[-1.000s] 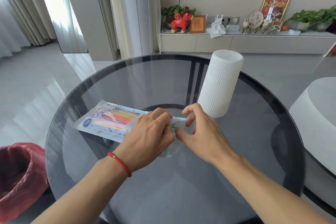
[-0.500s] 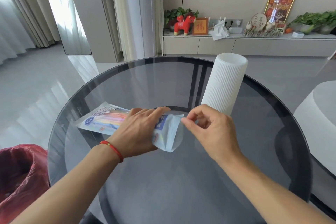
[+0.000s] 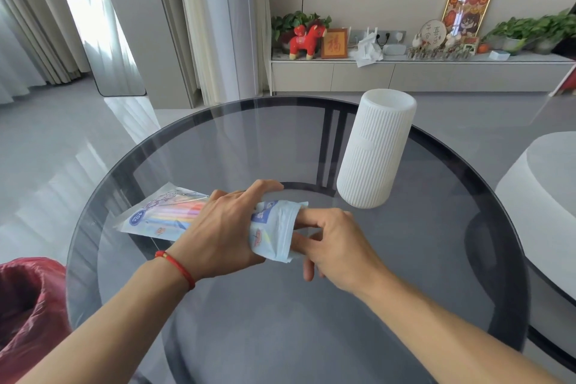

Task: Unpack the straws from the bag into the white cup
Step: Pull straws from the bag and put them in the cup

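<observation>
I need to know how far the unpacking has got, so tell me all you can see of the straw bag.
The bag is a flat, clear plastic pouch with blue print, lying on the glass table. Coloured straws show through it. The left hand grips its middle. Its right end is open and crumpled, with fingers of the right hand reaching in.

Bag (image 3: 162, 218) of straws (image 3: 184, 212) lies on round glass table (image 3: 280, 337), left of centre. Left hand (image 3: 218, 234) over bag's middle; right hand (image 3: 336, 246) at its right-hand open end, fingers inside. Cup (image 3: 374, 150) stands upright behind right hand. Bin (image 3: 28, 315) left of table, TV cabinet (image 3: 405, 75) behind.
</observation>
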`<state>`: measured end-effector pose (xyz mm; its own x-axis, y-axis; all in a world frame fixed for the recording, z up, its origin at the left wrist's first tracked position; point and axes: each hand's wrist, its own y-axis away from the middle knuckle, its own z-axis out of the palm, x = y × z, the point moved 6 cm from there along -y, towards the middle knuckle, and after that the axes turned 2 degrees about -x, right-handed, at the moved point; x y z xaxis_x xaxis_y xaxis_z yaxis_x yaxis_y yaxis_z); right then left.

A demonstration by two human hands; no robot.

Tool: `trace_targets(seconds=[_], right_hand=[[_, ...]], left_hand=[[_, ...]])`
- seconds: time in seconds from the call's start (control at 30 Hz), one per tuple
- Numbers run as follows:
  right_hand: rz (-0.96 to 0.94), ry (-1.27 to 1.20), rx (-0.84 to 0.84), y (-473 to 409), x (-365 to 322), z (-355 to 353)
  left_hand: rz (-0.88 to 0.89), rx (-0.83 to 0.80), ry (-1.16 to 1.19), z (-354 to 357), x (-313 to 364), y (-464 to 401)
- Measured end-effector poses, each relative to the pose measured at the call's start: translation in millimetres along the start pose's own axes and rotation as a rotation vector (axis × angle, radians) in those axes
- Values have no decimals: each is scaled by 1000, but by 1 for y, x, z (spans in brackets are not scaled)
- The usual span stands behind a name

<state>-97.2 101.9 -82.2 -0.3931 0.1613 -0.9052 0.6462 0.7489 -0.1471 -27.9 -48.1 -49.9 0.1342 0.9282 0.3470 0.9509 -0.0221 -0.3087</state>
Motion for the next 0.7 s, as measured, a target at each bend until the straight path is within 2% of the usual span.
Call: trace_targets(seconds=[0.23, 0.47, 0.6, 0.7], right_hand=[[47, -175, 252, -1, 7, -37], [40, -230, 169, 2, 9, -28], [17, -51, 275, -5, 9, -44], [59, -151, 333, 0, 15, -73]], left_hand=[[-78, 25, -94, -5, -15, 4], [-90, 46, -179, 0, -16, 6], [-131, 39, -229, 1, -21, 8], [-187, 41, -260, -2, -27, 9]])
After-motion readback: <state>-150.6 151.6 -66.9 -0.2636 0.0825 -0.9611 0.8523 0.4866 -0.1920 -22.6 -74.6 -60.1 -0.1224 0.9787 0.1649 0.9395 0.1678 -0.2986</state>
